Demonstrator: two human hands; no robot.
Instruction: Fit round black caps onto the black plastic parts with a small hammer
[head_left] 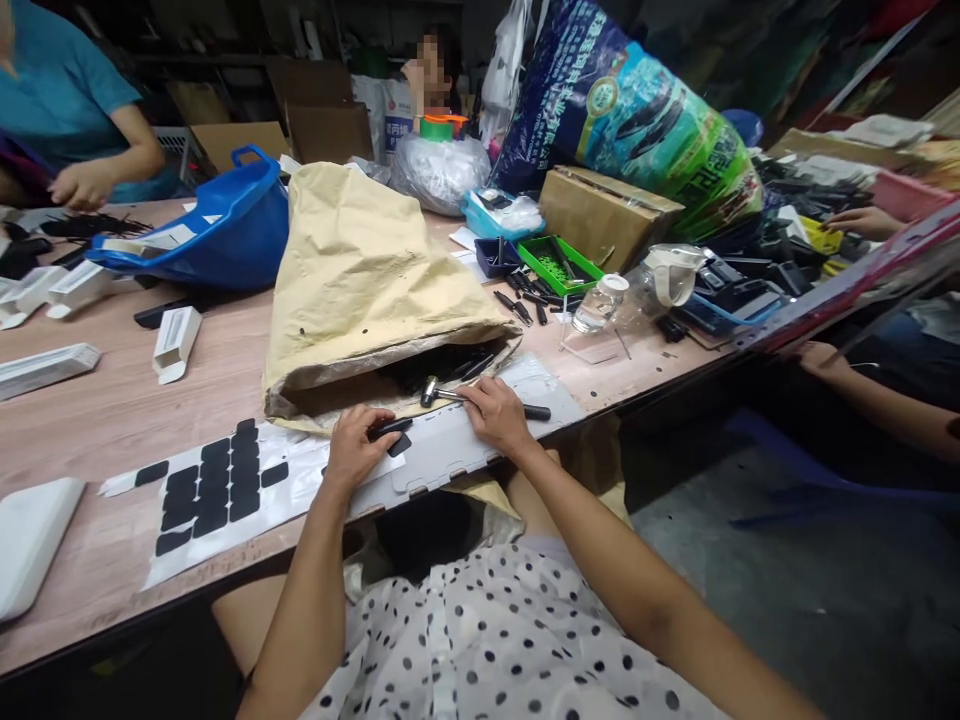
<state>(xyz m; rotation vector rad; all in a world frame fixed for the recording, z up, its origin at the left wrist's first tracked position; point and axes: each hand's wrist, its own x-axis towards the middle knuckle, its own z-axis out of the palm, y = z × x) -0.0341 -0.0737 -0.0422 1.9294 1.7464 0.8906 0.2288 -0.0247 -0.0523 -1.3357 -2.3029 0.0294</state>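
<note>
My left hand (355, 442) is closed around a slim black plastic piece (390, 428), held low over the grey-white board (439, 445). Close to its fingertips is a small black flat pad (400, 445). My right hand (493, 412) has its fingers curled over the metal shaft of a small hammer (537, 412), whose head points left toward the sack. Just beyond both hands the mouth of a cream woven sack (360, 280) gapes, with dark pieces inside. Left of my left hand, a white backing sheet (281, 510) carries rows of black stickers (214, 485).
A blue basin (217, 235) and white boxes (177, 340) stand on the left. Behind the board are a green tray (559, 265), a clear bottle (600, 303) and a cardboard box (600, 215). Co-workers' hands show at far left (81, 184) and right (866, 222).
</note>
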